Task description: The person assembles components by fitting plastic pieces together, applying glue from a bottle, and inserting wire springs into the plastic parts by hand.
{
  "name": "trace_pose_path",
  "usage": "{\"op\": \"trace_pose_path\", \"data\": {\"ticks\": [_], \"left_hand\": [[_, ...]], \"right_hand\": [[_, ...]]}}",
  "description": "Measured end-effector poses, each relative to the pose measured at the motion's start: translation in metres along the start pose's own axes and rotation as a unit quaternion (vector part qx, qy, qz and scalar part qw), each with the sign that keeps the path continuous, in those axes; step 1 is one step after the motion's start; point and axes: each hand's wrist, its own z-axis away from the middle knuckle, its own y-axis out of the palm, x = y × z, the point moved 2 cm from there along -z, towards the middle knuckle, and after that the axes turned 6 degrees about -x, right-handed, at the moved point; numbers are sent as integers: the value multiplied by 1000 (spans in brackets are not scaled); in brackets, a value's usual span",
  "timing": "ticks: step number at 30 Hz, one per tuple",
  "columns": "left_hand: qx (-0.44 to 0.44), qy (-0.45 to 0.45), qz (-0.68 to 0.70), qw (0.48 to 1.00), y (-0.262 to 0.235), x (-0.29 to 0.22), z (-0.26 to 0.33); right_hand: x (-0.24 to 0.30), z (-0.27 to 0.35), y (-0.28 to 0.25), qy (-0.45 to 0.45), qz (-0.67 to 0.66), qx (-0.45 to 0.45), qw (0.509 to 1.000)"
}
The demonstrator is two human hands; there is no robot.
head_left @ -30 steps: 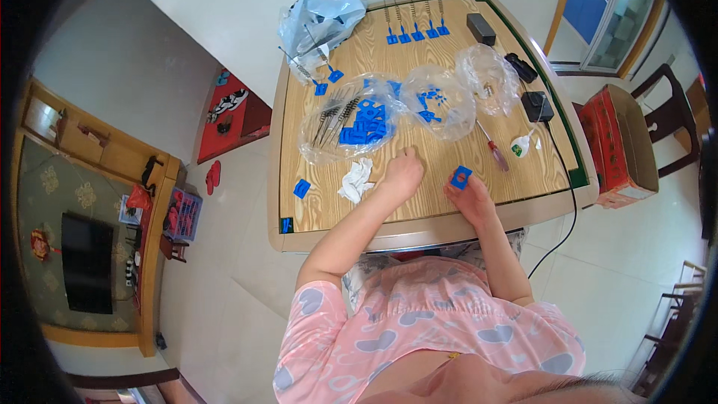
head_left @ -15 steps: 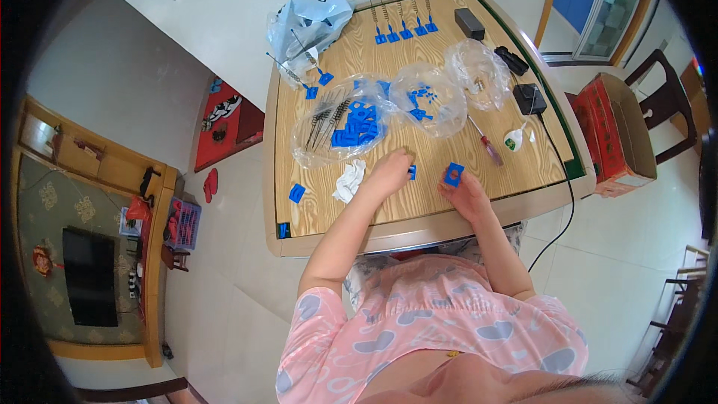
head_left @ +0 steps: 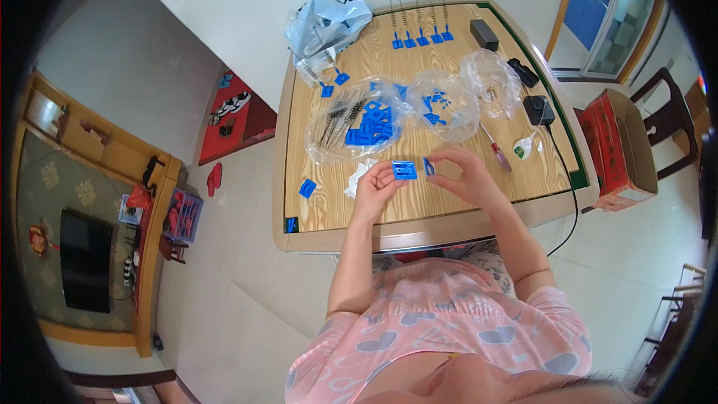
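Note:
Over the near part of the table, my left hand (head_left: pixel 376 192) grips a blue square plastic piece (head_left: pixel 404 170) with slots, its face turned up. Just to its right, my right hand (head_left: pixel 470 176) pinches a second, thinner blue plastic plate (head_left: pixel 428 167), seen nearly edge-on. A small gap separates the two pieces. Crumpled white tissue (head_left: pixel 357 179) lies partly hidden behind my left hand. Beyond my hands, a clear bag (head_left: pixel 321 151) holds more blue pieces (head_left: pixel 370 126) and dark springs (head_left: pixel 340 116).
Small blue parts lie in another clear bag (head_left: pixel 467 123). Several spring rods on blue bases (head_left: pixel 422 40) stand at the far edge. A screwdriver (head_left: pixel 499 153), a white bottle (head_left: pixel 523 148) and a black adapter (head_left: pixel 538 110) with a cable are on the right. One blue piece (head_left: pixel 307 188) lies left.
My left hand has lifted a blue piece from the tabletop. My right hand has turned its blue plate edge-on, and both hands have come closer together. The view has shifted slightly.

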Motion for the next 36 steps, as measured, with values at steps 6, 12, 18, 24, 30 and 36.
{"op": "trace_pose_path", "data": {"ticks": [6,12,18,24,30,36], "left_hand": [[-38,61,71,995,-5,-8,13],[-38,77,71,994,-14,-11,17],[-35,72,87,993,-16,-16,19],[-28,74,91,993,-19,-21,19],[-33,77,94,992,-19,-30,20],[-18,89,78,993,-26,-28,17]], "right_hand": [[62,-31,37,-234,246,64,938],[74,-33,65,-292,337,111,888],[78,-33,74,-297,405,119,857],[78,-34,78,-291,425,122,848],[81,-38,80,-295,436,122,841],[80,-40,81,-316,414,115,846]]}}
